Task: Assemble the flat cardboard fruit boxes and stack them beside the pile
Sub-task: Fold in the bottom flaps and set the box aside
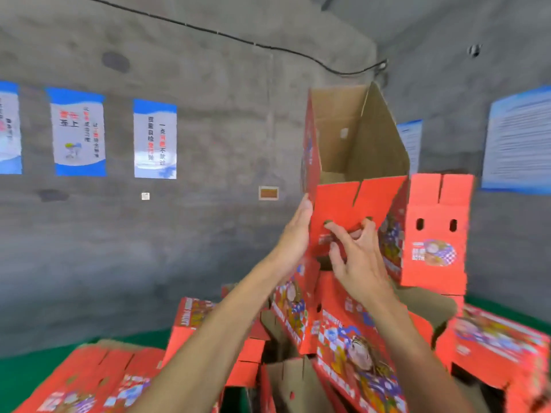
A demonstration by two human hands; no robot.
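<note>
I hold up an opened red cardboard fruit box (357, 162) at chest height, its brown inside facing me and its top flaps open. My left hand (295, 234) lies flat against the box's left side wall with straight fingers. My right hand (357, 251) is on the red front panel, fingers spread, with fingertips at the two small handle holes. Beside it on the right stands another assembled red box (438, 231). Below lies a jumble of red printed boxes (351, 353).
Flat red cartons (89, 380) lie at the lower left and more red boxes (501, 347) at the lower right, on a green floor (29, 371). Grey concrete walls carry blue-and-white posters (155, 138) and a black cable (208, 31).
</note>
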